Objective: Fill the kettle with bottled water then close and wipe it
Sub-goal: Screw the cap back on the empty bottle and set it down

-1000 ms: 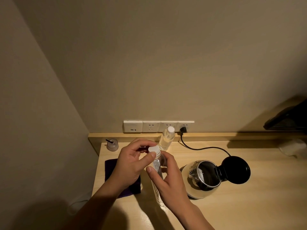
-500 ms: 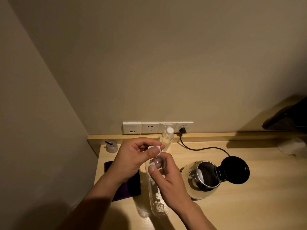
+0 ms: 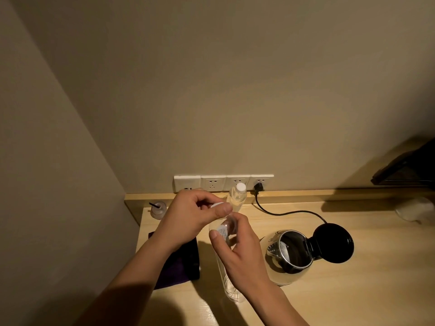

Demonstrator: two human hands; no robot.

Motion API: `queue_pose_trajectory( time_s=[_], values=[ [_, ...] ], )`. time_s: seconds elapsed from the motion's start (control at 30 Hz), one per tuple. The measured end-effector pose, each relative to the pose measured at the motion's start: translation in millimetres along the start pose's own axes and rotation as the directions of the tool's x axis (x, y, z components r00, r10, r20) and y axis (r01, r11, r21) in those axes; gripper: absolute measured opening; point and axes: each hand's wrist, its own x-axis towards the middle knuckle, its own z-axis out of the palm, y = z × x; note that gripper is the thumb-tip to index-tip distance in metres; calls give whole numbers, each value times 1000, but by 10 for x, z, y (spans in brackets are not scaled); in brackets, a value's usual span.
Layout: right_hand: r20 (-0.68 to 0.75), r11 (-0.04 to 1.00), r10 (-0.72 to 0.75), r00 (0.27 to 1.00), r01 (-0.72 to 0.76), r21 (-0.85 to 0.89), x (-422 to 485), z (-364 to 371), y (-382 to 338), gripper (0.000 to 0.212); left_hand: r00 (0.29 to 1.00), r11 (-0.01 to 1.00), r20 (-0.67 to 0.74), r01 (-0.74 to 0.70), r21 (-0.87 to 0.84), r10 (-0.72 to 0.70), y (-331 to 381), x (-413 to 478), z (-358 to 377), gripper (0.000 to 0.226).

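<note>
My right hand (image 3: 242,252) grips a clear water bottle (image 3: 226,276) around its upper body, holding it upright over the wooden desk (image 3: 353,290). My left hand (image 3: 190,220) pinches the white cap (image 3: 217,205) just above the bottle's neck. To the right stands the kettle (image 3: 289,252) with its black lid (image 3: 334,243) swung open. A dark purple cloth (image 3: 179,267) lies on the desk under my left wrist.
A second capped bottle (image 3: 237,196) stands by the back ledge. The black power cord (image 3: 289,211) runs from the wall sockets (image 3: 211,182) to the kettle. A small capped jar (image 3: 158,209) sits at the back left corner. A dark object (image 3: 407,170) is at the far right.
My left hand has twisted the white cap and lifted it off the bottle's neck. The bottle has tilted slightly in my right hand.
</note>
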Motion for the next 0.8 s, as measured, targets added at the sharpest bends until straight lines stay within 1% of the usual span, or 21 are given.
queue_pose_trajectory(
  time_s=[0.07, 0.13, 0.17, 0.27, 0.37, 0.43, 0.47, 0.5, 0.57, 0.63, 0.7, 0.73, 0.8],
  values=[
    [34, 998, 19, 999, -21, 63, 7, 6, 21, 49, 1000, 999, 9, -28, -28, 28, -25, 19, -23, 27],
    [82, 980, 30, 996, -45, 192, 24, 14, 24, 40, 996, 997, 65, -64, -42, 66, -42, 39, -58, 25],
    [111, 962, 28, 993, -58, 269, 33, 19, 17, 39, 992, 995, 96, -75, -61, 81, -44, 50, -77, 24],
    [208, 880, 14, 978, -111, 461, 48, 18, -18, 51, 973, 984, 193, -96, -150, 125, -51, 85, -136, 17],
    [263, 829, -5, 965, -143, 541, 62, 27, -53, 48, 956, 980, 252, -113, -162, 152, -63, 113, -180, 7],
    [252, 829, 5, 968, -145, 540, 72, 50, -32, 47, 954, 982, 256, -118, -149, 154, -83, 134, -180, 8],
    [237, 839, 10, 972, -136, 526, 82, 63, -19, 45, 957, 982, 245, -119, -147, 152, -86, 137, -171, 15],
    [216, 859, 11, 976, -120, 497, 99, 64, -25, 42, 961, 983, 228, -125, -137, 154, -96, 141, -162, 28],
    [164, 904, 1, 987, -71, 421, 156, 34, -39, 36, 974, 990, 187, -109, -92, 125, -140, 132, -150, 62],
    [116, 935, -29, 993, -14, 355, 229, -40, -54, 37, 986, 994, 150, -55, -95, 68, -217, 100, -170, 83],
    [74, 963, -42, 996, 20, 270, 326, -125, -48, 44, 988, 995, 151, -18, -102, 33, -310, 63, -201, 87],
    [61, 970, -41, 997, 26, 240, 382, -168, -34, 47, 987, 997, 158, -9, -81, 22, -364, 53, -211, 84],
    [81, 974, -52, 995, 33, 225, 486, -256, -12, 47, 979, 998, 203, -3, -64, 16, -442, 53, -221, 76]
  ],
)
